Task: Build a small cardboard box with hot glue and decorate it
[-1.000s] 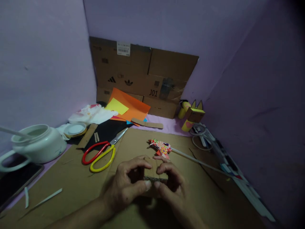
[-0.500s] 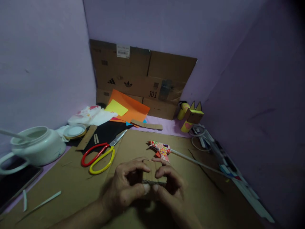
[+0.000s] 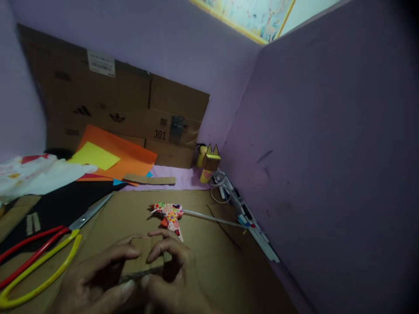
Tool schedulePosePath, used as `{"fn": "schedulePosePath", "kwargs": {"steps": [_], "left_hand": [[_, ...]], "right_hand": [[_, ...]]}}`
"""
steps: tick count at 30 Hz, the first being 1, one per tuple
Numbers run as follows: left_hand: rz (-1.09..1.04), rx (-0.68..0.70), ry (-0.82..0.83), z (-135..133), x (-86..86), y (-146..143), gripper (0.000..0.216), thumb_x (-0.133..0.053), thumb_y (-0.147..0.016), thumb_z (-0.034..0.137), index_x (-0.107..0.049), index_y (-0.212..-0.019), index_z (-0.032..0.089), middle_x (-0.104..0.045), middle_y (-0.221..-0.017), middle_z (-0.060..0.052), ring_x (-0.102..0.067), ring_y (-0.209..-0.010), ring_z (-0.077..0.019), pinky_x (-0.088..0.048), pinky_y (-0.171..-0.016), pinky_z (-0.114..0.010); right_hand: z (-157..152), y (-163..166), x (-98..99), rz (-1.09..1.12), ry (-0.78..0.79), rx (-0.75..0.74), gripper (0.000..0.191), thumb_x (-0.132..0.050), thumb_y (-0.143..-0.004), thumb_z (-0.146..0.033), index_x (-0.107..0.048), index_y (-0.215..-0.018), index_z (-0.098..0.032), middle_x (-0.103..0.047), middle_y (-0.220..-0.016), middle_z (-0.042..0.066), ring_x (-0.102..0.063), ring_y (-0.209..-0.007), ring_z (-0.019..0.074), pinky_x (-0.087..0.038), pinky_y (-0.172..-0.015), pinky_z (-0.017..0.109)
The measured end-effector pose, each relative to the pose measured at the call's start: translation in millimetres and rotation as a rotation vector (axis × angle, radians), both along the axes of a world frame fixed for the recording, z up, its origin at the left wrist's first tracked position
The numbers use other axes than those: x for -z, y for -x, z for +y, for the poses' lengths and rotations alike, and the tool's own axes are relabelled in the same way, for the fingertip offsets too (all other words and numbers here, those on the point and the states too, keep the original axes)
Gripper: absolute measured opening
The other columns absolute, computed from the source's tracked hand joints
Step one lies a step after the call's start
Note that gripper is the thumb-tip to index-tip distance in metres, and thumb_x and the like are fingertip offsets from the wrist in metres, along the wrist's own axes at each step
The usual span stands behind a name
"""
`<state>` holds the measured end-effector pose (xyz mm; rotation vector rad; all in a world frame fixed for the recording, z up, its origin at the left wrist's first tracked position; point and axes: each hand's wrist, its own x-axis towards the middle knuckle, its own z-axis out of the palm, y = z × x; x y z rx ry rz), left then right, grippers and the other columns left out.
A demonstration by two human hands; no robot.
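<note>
- Spread under the work: a broad, flat sheet of brown cardboard [image 3: 229, 279].
- Propped against the purple back wall [image 3: 163, 43]: a rectangular brown cardboard panel with black printing [image 3: 131, 96].
- At left: long metal scissors with red and yellow handles [image 3: 73, 226], blades pointing away — a possible snag in any leftward reach.
- Left hand [image 3: 94, 274]: thumb and fingers drawn in narrow, pinching one side of the work.
- Right hand [image 3: 176, 270]: likewise closed, on the opposite side.
- Just beyond the right fingers: a pistol-shaped, floral-patterned glue gun [image 3: 170, 213], hot or cold impossible to tell — a burn or knock conceivable from stray knuckles.
- Between both hands, above the sheet: a small, squarish brown cardboard piece [image 3: 140, 264], at risk of skewing or crushed edges from uneven thumb pressure.
</note>
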<state>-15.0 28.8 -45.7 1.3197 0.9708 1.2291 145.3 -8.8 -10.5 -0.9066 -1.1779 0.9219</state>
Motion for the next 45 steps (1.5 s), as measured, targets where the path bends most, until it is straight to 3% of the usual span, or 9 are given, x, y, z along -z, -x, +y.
{"fn": "schedulePosePath", "kwargs": {"steps": [8, 10, 15, 21, 30, 40, 45], "left_hand": [[-0.015, 0.05, 0.018, 5, 3.3, 1, 0.022, -0.076, -0.058, 0.029, -0.071, -0.08, 0.031, -0.072, -0.099, 0.0, -0.065, -0.095, -0.0288, -0.053, -0.085, -0.038], [-0.036, 0.123, 0.039, 8, 1.8, 1, 0.023, -0.076, -0.059, 0.028, -0.071, -0.082, 0.03, -0.071, -0.099, -0.001, -0.065, -0.094, -0.0286, -0.053, -0.083, -0.037], [-0.103, 0.196, 0.041, 5, -12.0, -3, 0.025, -0.072, -0.065, 0.024, -0.07, -0.089, 0.027, -0.07, -0.101, -0.002, -0.062, -0.1, -0.0255, -0.05, -0.085, -0.031], [-0.208, 0.309, -0.044, 1, -26.6, -10, 0.027, -0.072, -0.063, 0.02, -0.07, -0.09, 0.023, -0.069, -0.102, -0.004, -0.06, -0.102, -0.0244, -0.044, -0.089, -0.031], [-0.18, 0.312, -0.003, 1, -20.3, -5, 0.029, -0.072, -0.062, 0.019, -0.069, -0.091, 0.022, -0.066, -0.106, -0.006, -0.056, -0.106, -0.029, -0.039, -0.091, -0.038], [-0.232, 0.336, -0.064, -2, -28.1, -8, 0.029, -0.069, -0.062, 0.013, -0.069, -0.09, 0.022, -0.068, -0.104, -0.005, -0.057, -0.105, -0.027, -0.04, -0.092, -0.038], [-0.256, 0.347, -0.067, -2, -28.6, -9, 0.029, -0.068, -0.063, 0.012, -0.068, -0.09, 0.022, -0.069, -0.104, -0.004, -0.058, -0.107, -0.0267, -0.041, -0.093, -0.037]], "right_hand": [[3, -3, -1.9, -0.017, -0.039, -0.033, 0.031, -0.065, -0.051, -0.001, -0.065, -0.073, -0.024, -0.065, -0.094, 0.002, -0.057, -0.102, 0.0228, -0.042, -0.086, 0.033], [4, -4, -1.4, -0.026, -0.044, -0.029, 0.029, -0.068, -0.054, -0.006, -0.066, -0.076, -0.024, -0.065, -0.096, 0.003, -0.058, -0.101, 0.0229, -0.041, -0.088, 0.034], [4, -8, 0.8, 0.006, 0.056, -0.078, 0.02, -0.07, -0.058, -0.017, -0.068, -0.077, -0.023, -0.063, -0.103, 0.006, -0.055, -0.107, 0.0267, -0.04, -0.091, 0.039], [5, -11, 6.5, 0.013, 0.149, -0.112, 0.018, -0.067, -0.061, -0.016, -0.067, -0.077, -0.024, -0.062, -0.108, 0.007, -0.049, -0.114, 0.0292, -0.036, -0.093, 0.041], [1, -11, 6.1, -0.012, 0.188, -0.12, 0.015, -0.066, -0.062, -0.017, -0.067, -0.075, -0.024, -0.06, -0.112, 0.007, -0.049, -0.115, 0.0289, -0.039, -0.087, 0.037], [5, -12, 11.6, -0.049, 0.104, -0.177, 0.017, -0.067, -0.067, -0.018, -0.064, -0.082, -0.026, -0.059, -0.112, 0.007, -0.051, -0.113, 0.0273, -0.043, -0.087, 0.037], [5, -14, 13.3, 0.022, 0.149, -0.225, 0.018, -0.069, -0.066, -0.023, -0.065, -0.084, -0.025, -0.057, -0.117, 0.008, -0.05, -0.115, 0.0274, -0.046, -0.085, 0.036]]}}
